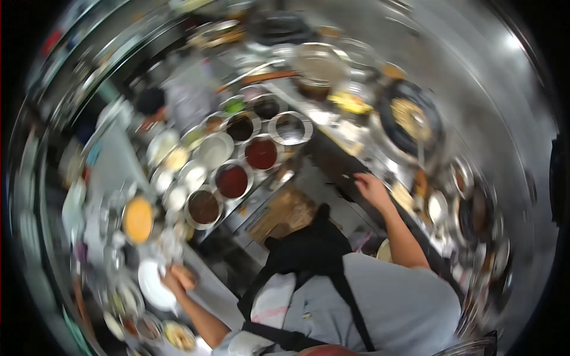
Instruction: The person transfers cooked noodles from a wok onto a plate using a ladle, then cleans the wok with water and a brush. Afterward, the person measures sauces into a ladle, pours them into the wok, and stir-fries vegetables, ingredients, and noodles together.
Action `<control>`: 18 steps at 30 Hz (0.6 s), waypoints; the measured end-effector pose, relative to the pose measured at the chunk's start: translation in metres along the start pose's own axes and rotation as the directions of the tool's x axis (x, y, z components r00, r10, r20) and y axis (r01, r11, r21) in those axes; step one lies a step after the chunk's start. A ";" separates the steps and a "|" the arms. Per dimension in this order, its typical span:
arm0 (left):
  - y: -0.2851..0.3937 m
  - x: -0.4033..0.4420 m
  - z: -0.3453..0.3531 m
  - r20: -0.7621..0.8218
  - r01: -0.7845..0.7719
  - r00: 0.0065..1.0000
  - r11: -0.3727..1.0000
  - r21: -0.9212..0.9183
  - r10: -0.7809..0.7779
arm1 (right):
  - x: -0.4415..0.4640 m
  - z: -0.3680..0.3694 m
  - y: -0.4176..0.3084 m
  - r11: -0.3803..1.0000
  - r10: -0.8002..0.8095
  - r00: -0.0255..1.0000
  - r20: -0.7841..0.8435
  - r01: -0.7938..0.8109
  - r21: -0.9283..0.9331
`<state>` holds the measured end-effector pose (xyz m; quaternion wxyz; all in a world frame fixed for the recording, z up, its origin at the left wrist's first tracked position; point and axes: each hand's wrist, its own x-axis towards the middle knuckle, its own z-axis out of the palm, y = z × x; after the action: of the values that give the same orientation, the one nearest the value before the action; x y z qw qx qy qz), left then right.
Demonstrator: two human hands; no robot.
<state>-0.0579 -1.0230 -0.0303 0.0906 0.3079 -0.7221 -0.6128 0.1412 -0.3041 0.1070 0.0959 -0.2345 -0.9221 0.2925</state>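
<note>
My left hand (178, 279) is closed on the near edge of a white plate (155, 286), over the counter at the left. Just above that plate is a bowl of orange liquid (138, 219). My right hand (372, 190) reaches out beside the stove's front edge. Its fingers look loosely apart with nothing seen in them, though motion blurs them. Beyond it on the stove sits a black wok (438, 118) with pale yellowish food (409, 117) and a ladle (420, 145) with a wooden handle in it.
Several metal pots of sauces, including a dark red one (261, 153), crowd the counter ahead. A large pot (320, 68) stands at the back. Another person (184, 101) is beyond the counter. Small bowls and a pan (473, 216) line the right side.
</note>
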 end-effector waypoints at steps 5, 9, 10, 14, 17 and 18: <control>0.146 -0.062 0.062 0.348 0.200 0.936 0.899 -0.390 -0.057 | 0.006 -0.057 0.007 0.991 0.133 0.985 -0.109 -0.130 0.031; 0.141 -0.130 0.162 0.750 0.358 0.651 0.919 -0.165 -0.119 | 0.015 -0.103 0.084 0.957 0.211 0.837 -0.505 -0.281 -0.067; 0.157 -0.171 0.186 0.842 0.381 0.508 0.924 -0.030 -0.182 | 0.014 -0.111 0.109 0.907 0.144 0.788 -0.598 -0.347 -0.238; 0.137 -0.245 0.278 0.941 0.449 0.118 0.862 0.234 -0.317 | 0.004 -0.120 0.148 0.684 0.530 0.665 -0.527 -0.702 -0.198; 0.215 -0.308 0.338 0.998 0.217 0.067 0.976 -0.031 0.017 | -0.006 -0.107 0.218 0.683 0.702 0.629 -0.335 -0.727 0.067; 0.246 -0.323 0.353 0.996 0.188 0.025 0.978 -0.088 0.085 | -0.012 -0.106 0.228 0.734 0.656 0.660 -0.366 -0.670 0.109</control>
<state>-0.0628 -0.5356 0.1982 -0.4315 -0.1914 -0.5042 -0.7232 0.2706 -0.0932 0.0594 0.1556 -0.6077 -0.7410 0.2397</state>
